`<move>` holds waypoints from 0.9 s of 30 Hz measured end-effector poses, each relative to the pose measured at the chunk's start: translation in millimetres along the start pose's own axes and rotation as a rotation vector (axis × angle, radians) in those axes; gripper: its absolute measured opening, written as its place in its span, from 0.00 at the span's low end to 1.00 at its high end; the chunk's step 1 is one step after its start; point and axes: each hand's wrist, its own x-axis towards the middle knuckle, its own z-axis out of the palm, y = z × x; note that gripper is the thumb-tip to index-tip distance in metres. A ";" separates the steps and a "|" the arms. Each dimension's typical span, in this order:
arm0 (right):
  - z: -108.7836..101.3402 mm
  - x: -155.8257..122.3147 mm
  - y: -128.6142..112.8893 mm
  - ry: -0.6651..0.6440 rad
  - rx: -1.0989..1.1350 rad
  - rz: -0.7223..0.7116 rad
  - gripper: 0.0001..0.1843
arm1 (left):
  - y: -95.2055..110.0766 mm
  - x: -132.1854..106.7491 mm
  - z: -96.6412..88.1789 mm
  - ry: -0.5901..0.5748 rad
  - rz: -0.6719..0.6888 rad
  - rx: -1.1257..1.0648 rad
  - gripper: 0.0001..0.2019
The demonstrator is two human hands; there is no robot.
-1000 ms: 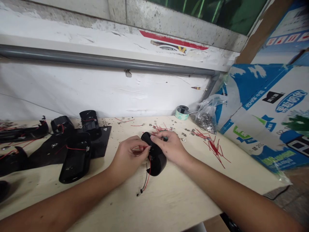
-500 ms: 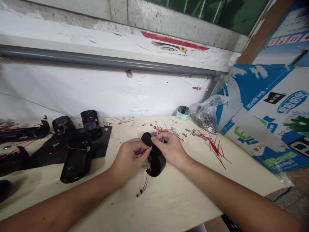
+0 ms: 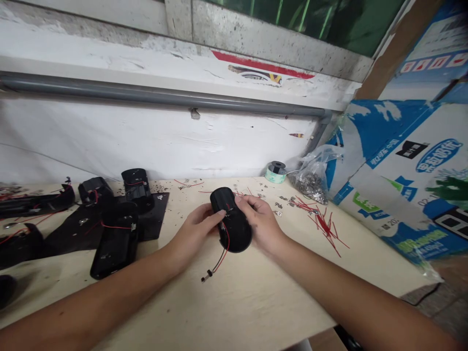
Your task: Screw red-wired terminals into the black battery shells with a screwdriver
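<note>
The black oval plastic housing [image 3: 234,226] is held at centre frame, above the pale wooden surface [image 3: 234,307], between both hands. The left hand [image 3: 193,231] is curved, with its fingertips [image 3: 219,213] pressed against the housing's left side. The right hand [image 3: 261,226] wraps over the housing's right side with its fingers together. A red and black wire lead [image 3: 219,258] runs from the housing toward the lower left, ending in a small connector.

Containers: at upper right of the surface, a clear plastic bag [image 3: 320,165] holds small metal parts [image 3: 310,195]. A green-and-white tape roll [image 3: 275,172] stands just left of the bag. Loose red wire pieces [image 3: 323,226] lie right of the right hand.

At left, black plastic housings [image 3: 116,241] rest on and around a flat black sheet [image 3: 159,207].

Edges: the surface's rear edge meets a white wall [image 3: 146,141]. Its right edge runs toward the lower right, along a printed cardboard carton [image 3: 398,170].
</note>
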 end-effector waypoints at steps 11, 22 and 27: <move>-4.6 0.0 -1.3 -0.006 -0.064 -0.044 0.20 | 5.7 -2.9 3.2 0.029 -0.181 -0.247 0.19; -4.7 1.8 -14.3 -0.087 -0.101 0.002 0.19 | 8.8 -2.2 0.6 0.102 -0.203 -0.245 0.20; -2.2 -1.9 -14.4 -0.219 -0.042 0.097 0.22 | 4.2 -0.9 -1.5 0.043 -0.174 -0.230 0.20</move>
